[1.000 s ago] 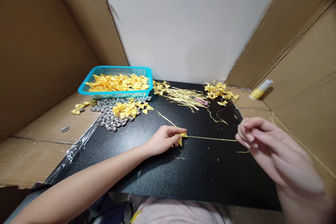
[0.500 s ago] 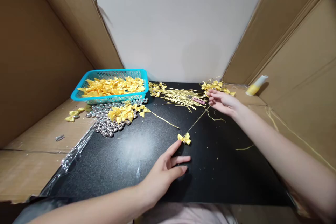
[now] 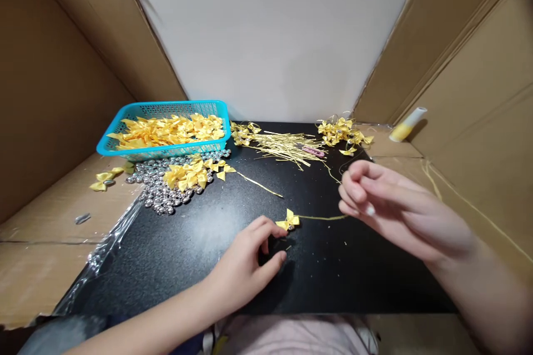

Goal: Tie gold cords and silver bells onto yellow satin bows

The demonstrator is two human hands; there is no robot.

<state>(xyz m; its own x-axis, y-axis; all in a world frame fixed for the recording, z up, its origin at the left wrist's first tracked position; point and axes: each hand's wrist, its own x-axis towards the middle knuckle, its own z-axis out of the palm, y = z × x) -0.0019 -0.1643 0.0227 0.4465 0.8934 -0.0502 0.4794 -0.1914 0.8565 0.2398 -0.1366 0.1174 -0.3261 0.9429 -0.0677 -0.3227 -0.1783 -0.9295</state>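
A small yellow bow (image 3: 291, 218) with a shiny bead at its middle lies on the black table top. My left hand (image 3: 250, 263) rests beside it, thumb and fingers apart, one fingertip touching the bow's near edge. From the bow a thin gold tie (image 3: 320, 218) runs right and meets or passes behind the fingers of my right hand (image 3: 387, 205). That hand is raised, with its fingers curled together. A small whitish spot shows at its fingertips; whether it is a nail or a held piece is unclear.
A blue basket (image 3: 166, 151) of yellow bows stands back left, with silver beads (image 3: 164, 199) and loose bows (image 3: 189, 176) before it. Gold ties (image 3: 283, 147) and a pink clip (image 3: 313, 151) lie at the back. Finished-looking bows (image 3: 341, 132) and a white-yellow tube (image 3: 408, 125) are back right.
My right hand has come nearer and lower, its fingers now curled. The tie has swung from pointing up-right to pointing right, and the bow has turned. My left thumb and fingers are more bent.
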